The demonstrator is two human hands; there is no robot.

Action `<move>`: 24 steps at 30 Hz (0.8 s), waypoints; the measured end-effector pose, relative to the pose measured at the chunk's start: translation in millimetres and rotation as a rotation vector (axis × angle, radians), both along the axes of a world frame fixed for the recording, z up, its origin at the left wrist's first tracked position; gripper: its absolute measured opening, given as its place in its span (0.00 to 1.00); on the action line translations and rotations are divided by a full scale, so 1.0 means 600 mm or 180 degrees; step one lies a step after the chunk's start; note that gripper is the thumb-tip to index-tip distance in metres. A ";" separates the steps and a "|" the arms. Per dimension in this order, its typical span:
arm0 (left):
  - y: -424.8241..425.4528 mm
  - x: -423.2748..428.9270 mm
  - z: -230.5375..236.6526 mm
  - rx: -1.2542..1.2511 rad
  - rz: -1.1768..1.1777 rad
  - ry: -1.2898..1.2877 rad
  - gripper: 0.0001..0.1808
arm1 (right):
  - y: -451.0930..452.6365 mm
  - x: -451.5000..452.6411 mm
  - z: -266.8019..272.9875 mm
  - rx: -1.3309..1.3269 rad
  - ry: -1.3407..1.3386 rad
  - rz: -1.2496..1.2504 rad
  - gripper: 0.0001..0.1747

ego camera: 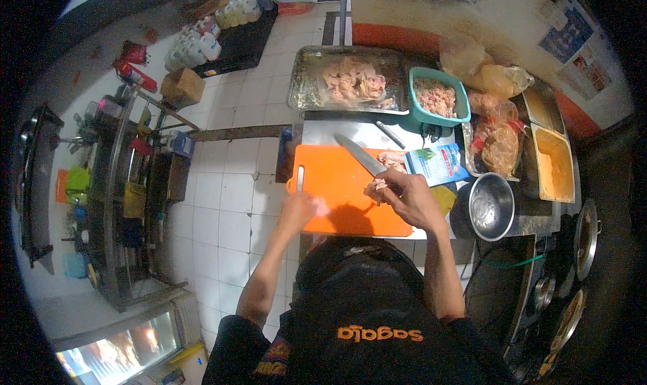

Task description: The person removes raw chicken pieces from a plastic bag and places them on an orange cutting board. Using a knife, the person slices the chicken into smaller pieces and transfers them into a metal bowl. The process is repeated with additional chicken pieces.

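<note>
My right hand (412, 198) is over the right part of an orange cutting board (328, 167). It grips a kitchen knife (359, 152), whose blade points to the far left; the handle is hidden by the hand. Small scraps of raw meat (378, 185) show at its fingertips. My left hand (298, 210), blurred, is at the board's near left edge with a pink piece of raw meat (319, 206) at its fingers. A small pile of raw meat (393, 160) lies at the board's far right, beside a blue and white printed packet (437, 163).
Behind the board stand a metal tray (308, 77) with raw meat pieces and a turquoise tub (438, 118) of chopped meat. A marker-like cylinder (390, 135) lies nearer. To the right are a steel bowl (491, 206), bagged food (500, 150) and a rectangular metal pan (554, 165).
</note>
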State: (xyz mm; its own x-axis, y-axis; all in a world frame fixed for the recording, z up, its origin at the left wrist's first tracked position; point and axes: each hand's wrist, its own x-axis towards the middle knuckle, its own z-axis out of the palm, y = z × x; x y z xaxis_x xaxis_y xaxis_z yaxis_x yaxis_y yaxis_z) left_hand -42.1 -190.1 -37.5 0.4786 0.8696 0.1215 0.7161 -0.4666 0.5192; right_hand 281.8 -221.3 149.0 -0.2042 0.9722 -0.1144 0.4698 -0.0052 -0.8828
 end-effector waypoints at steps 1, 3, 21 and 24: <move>0.002 0.004 -0.001 -0.0178 0.0131 -0.0062 0.15 | 0.001 -0.002 0.001 -0.0011 0.0053 0.0070 0.10; 0.000 0.014 0.005 -0.0499 0.0242 -0.0138 0.12 | 0.000 -0.005 0.003 -0.0138 0.0198 0.0117 0.10; 0.004 0.072 0.212 -0.2701 0.0096 -0.4150 0.08 | -0.004 -0.027 -0.021 -0.0366 0.1339 -0.0020 0.09; 0.014 0.078 0.234 -0.2581 -0.0382 -0.4210 0.23 | -0.004 -0.033 -0.024 -0.0407 0.1654 -0.0027 0.09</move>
State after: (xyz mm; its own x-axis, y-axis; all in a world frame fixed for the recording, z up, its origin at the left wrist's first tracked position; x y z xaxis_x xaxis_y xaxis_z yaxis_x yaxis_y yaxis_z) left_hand 4.8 -181.4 102.8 0.4832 0.8750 0.0311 -0.4582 0.2224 0.8606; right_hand 262.0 -223.6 134.7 -0.2576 0.9590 -0.1179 -0.0296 -0.1298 -0.9911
